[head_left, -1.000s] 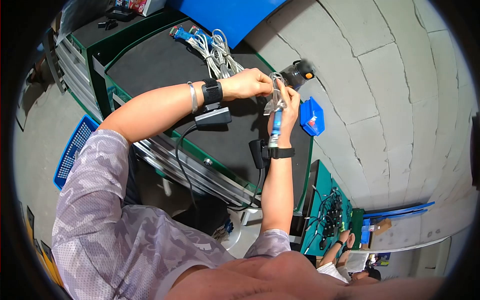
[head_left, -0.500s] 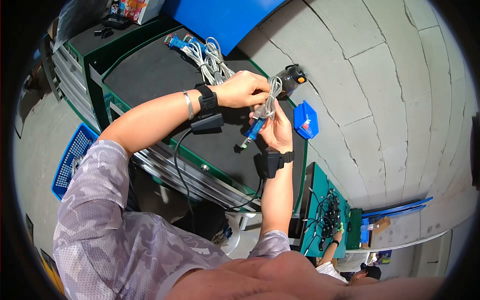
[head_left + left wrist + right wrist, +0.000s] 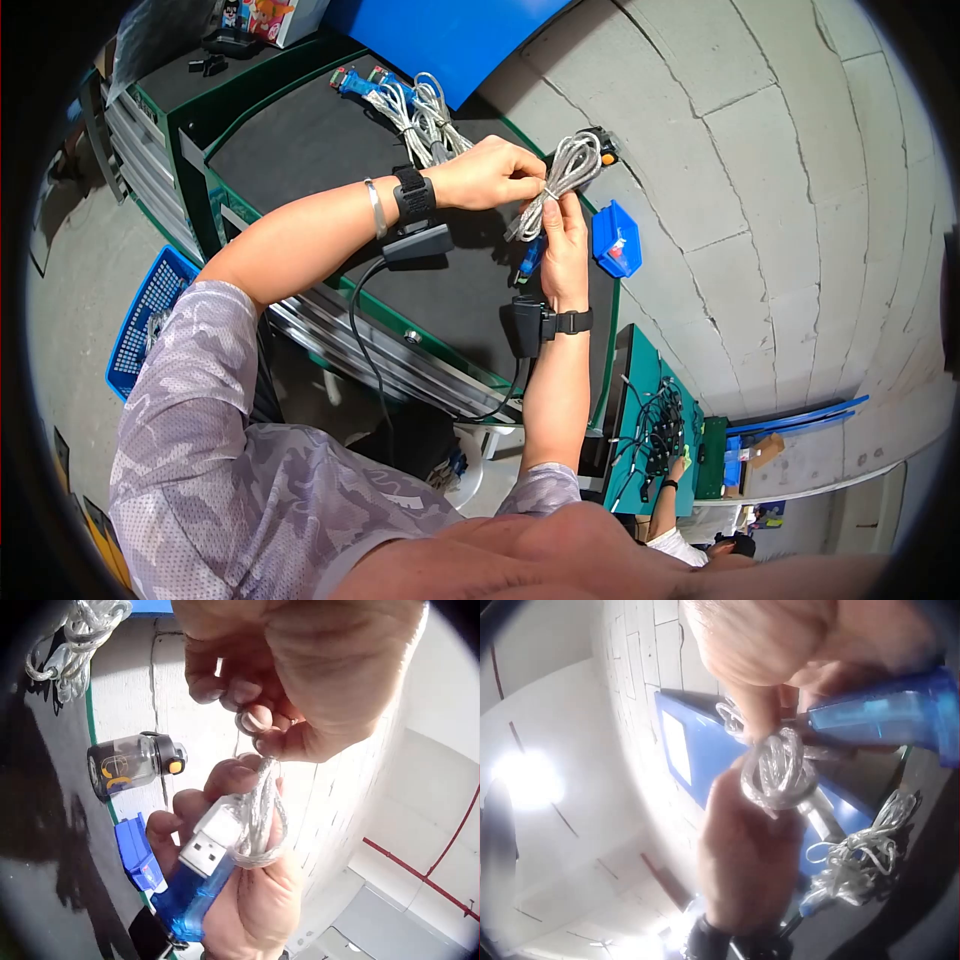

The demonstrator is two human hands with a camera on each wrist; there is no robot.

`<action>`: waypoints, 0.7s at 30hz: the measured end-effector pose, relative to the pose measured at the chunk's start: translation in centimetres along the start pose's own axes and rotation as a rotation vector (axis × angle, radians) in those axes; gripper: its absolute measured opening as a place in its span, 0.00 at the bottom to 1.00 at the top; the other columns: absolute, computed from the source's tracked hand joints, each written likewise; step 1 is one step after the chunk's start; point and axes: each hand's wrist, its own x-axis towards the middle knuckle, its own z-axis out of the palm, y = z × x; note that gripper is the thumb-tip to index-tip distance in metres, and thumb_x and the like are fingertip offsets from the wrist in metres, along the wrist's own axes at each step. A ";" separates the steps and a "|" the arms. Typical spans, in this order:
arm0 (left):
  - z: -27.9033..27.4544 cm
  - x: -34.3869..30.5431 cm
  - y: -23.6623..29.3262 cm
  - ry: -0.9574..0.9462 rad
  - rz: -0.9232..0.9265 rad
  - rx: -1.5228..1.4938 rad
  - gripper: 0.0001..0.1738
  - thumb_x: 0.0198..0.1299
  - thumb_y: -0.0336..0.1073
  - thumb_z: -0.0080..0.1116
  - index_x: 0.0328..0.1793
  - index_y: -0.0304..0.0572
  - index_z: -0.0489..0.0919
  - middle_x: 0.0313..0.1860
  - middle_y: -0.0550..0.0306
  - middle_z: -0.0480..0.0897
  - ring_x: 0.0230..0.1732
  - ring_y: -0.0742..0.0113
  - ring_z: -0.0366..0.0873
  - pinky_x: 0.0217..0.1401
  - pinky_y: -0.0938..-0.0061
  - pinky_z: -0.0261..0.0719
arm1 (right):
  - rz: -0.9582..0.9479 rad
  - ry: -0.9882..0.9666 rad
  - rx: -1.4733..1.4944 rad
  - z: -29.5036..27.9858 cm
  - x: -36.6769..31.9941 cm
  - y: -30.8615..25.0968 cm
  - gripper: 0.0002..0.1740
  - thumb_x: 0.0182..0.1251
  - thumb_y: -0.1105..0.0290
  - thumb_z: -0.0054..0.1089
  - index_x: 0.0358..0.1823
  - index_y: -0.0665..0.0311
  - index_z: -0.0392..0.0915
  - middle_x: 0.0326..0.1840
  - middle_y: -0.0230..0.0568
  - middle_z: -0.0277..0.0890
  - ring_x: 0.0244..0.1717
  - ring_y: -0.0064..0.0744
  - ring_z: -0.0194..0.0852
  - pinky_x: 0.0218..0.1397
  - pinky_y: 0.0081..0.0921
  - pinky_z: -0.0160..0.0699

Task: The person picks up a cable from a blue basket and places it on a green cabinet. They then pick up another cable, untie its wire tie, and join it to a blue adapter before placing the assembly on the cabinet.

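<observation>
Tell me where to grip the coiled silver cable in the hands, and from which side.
Probably pinch the cable at its gathered waist, under the loops, where the strands bunch narrow, coming from the side away from the right hand, as the left hand does. The blue USB plug lies in the right palm and gives no hold on the loops.

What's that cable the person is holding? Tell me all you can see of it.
The cable is thin, silvery and see-through, bundled into a small coil of several loops. One end carries a flat USB plug in a translucent blue plastic shell. It is held in the air above a black-topped bench. The right hand grips the shell and the coil's lower part; the left hand pinches a strand near the top.
</observation>
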 end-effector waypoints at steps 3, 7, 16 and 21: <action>0.2 0.0 -0.2 -0.088 -0.165 -0.006 0.13 0.64 0.37 0.54 0.33 0.33 0.79 0.27 0.55 0.80 0.28 0.69 0.75 0.36 0.71 0.73 | -0.073 0.050 -0.152 0.1 0.2 0.9 0.16 0.78 0.63 0.51 0.56 0.68 0.73 0.45 0.31 0.77 0.44 0.19 0.72 0.49 0.19 0.69; 1.4 0.1 -2.0 -0.035 -0.286 -0.459 0.16 0.67 0.40 0.53 0.30 0.37 0.77 0.25 0.68 0.74 0.28 0.79 0.65 0.33 0.77 0.64 | -0.305 0.244 -0.418 0.0 0.6 2.5 0.13 0.75 0.66 0.55 0.54 0.67 0.76 0.48 0.38 0.77 0.45 0.31 0.74 0.53 0.25 0.70; 2.4 0.1 -2.8 -0.054 -0.355 -0.641 0.14 0.68 0.40 0.54 0.30 0.41 0.78 0.27 0.71 0.73 0.30 0.81 0.64 0.34 0.82 0.63 | -0.396 0.344 -0.625 0.3 0.2 1.9 0.12 0.69 0.73 0.59 0.53 0.62 0.81 0.44 0.38 0.74 0.44 0.32 0.77 0.45 0.28 0.76; 1.1 0.1 -1.6 0.028 -0.214 -0.147 0.14 0.68 0.40 0.56 0.39 0.33 0.80 0.31 0.60 0.80 0.34 0.75 0.75 0.39 0.74 0.73 | -0.027 0.178 0.289 0.3 0.4 2.2 0.23 0.77 0.61 0.51 0.64 0.71 0.71 0.59 0.40 0.76 0.56 0.28 0.76 0.60 0.25 0.76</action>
